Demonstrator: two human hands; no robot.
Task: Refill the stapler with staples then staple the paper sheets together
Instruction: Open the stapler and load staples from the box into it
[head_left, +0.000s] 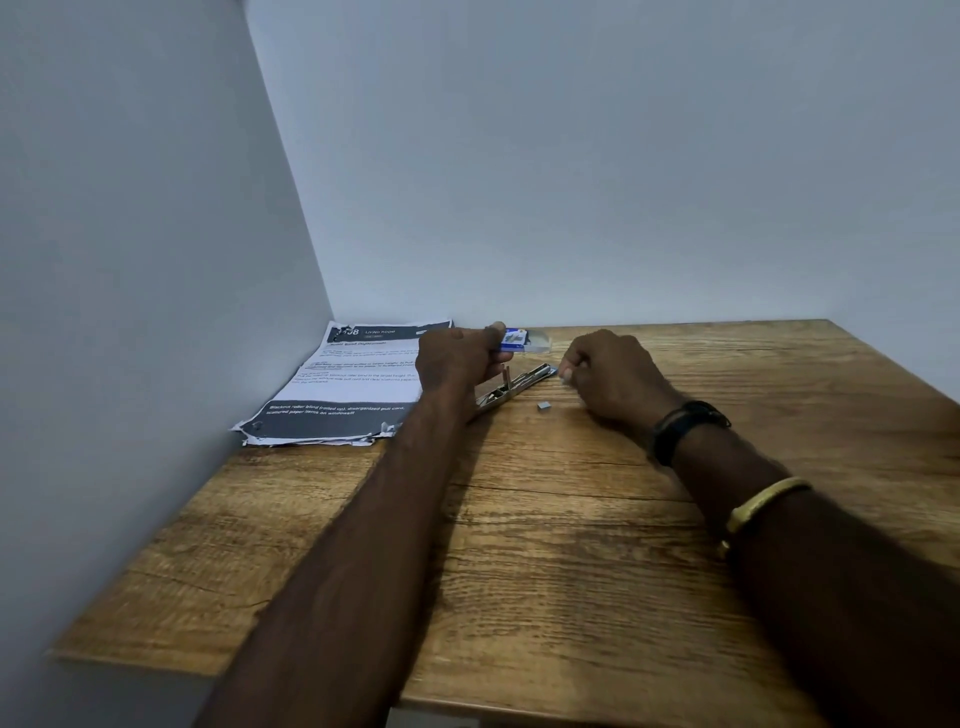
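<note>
The stapler (511, 387) lies opened on the wooden table, its metal staple channel pointing to the back right. My left hand (457, 358) grips its raised blue top (511, 340), thumb on top. My right hand (608, 379) is curled at the channel's front tip, where thumb and forefinger pinch what looks like a small strip of staples (565, 373), too small to see well. A loose bit of staples (544, 406) lies on the table just in front of that hand. The stack of printed paper sheets (348, 384) lies left of the stapler, in the corner.
The table (571, 545) stands in a corner, with grey walls at the left and back. A clear plastic piece (539, 343) lies behind the stapler near the back wall. On my right forearm I wear a black band and a gold bangle.
</note>
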